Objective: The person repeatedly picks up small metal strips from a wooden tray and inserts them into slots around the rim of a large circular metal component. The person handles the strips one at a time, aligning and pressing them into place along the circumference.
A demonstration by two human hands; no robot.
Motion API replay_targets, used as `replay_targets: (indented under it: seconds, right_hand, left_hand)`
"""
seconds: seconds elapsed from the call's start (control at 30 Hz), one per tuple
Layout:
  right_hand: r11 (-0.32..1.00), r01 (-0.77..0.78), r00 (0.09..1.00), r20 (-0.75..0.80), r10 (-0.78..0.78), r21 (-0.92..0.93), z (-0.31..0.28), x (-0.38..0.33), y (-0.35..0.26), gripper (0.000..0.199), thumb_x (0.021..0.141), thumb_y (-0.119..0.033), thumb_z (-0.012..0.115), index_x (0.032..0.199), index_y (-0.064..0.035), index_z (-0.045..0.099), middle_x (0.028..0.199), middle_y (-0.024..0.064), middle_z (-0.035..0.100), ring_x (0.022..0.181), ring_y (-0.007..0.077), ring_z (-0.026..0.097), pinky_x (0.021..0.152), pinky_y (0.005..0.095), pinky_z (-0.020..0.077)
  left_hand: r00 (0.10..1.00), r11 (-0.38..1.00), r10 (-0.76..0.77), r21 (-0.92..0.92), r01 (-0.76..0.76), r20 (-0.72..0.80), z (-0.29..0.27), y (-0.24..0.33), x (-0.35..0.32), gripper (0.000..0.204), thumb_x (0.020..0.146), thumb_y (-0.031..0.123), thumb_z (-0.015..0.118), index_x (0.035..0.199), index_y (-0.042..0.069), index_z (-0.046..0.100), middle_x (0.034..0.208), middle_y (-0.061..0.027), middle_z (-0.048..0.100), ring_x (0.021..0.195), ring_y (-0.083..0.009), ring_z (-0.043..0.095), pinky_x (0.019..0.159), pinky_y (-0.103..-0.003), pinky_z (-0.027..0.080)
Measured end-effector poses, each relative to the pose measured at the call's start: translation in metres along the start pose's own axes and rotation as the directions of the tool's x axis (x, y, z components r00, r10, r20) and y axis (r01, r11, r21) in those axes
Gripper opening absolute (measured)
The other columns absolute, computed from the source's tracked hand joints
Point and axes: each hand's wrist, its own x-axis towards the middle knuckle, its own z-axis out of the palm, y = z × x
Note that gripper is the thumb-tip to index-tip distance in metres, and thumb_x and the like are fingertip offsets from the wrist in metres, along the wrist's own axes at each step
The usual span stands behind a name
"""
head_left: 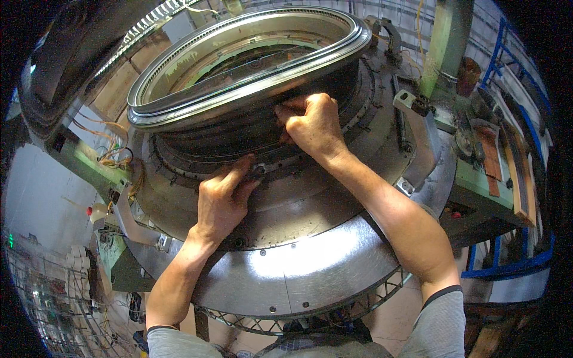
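A large round machine fills the middle, with a shiny metal ring raised and tilted on top. Below that ring is a dark cylinder wall, circled by a lower ring of segments. My left hand is at the near side of the lower ring, thumb and forefinger brought together by a small dark part. Higher and to the right, my right hand is closed in a pinch against the dark wall, just under the upper ring. What either hand's fingertips hold is too small or hidden to tell.
A broad polished metal plate curves around the near side. Metal brackets stand at its left and right. Green posts rise beside the machine, and loose wires hang at left. A blue metal frame stands at right.
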Motion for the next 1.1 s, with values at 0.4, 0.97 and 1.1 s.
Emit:
replay_targets:
  seconds: [0.4,0.97,1.1]
  right_hand:
    - [0.947,0.201,0.978,-0.007,-0.21,-0.252,-0.0001,-0.0006,0.006,0.015,0.061,-0.01,0.06,0.058,0.0046,0.06,0.068,0.0325,0.06,0.066,0.0479,0.064,0.069,0.0522,0.0526]
    - [0.937,0.242,0.968,-0.004,-0.251,-0.251,-0.001,-0.0035,0.0022,0.013,0.067,-0.008,0.062,0.066,0.0038,0.067,0.072,0.0309,0.063,0.071,0.0465,0.066,0.074,0.0505,0.0539]
    - [0.932,0.275,0.958,-0.02,-0.287,-0.237,-0.0003,-0.0045,0.0018,0.013,0.069,-0.008,0.063,0.066,0.0037,0.066,0.071,0.0298,0.064,0.071,0.0461,0.066,0.074,0.0508,0.0539]
  left_hand:
    - [1.0,1.0,0.016,-0.004,-0.016,-0.023,0.0016,0.0026,0.001,0.042,0.08,0.004,0.077,0.121,0.004,0.068,0.099,-0.0205,0.072,0.085,-0.0366,0.071,0.073,-0.041,0.058]
    - [1.0,1.0,-0.026,-0.003,0.026,-0.016,0.0042,0.0007,-0.0013,0.044,0.078,0.005,0.078,0.121,0.007,0.069,0.096,-0.019,0.073,0.083,-0.0354,0.072,0.072,-0.041,0.058]
    - [0.999,0.999,-0.046,0.003,0.046,-0.005,0.0032,0.0032,-0.0015,0.043,0.078,0.004,0.078,0.12,0.006,0.069,0.096,-0.0192,0.072,0.083,-0.0354,0.072,0.072,-0.041,0.058]
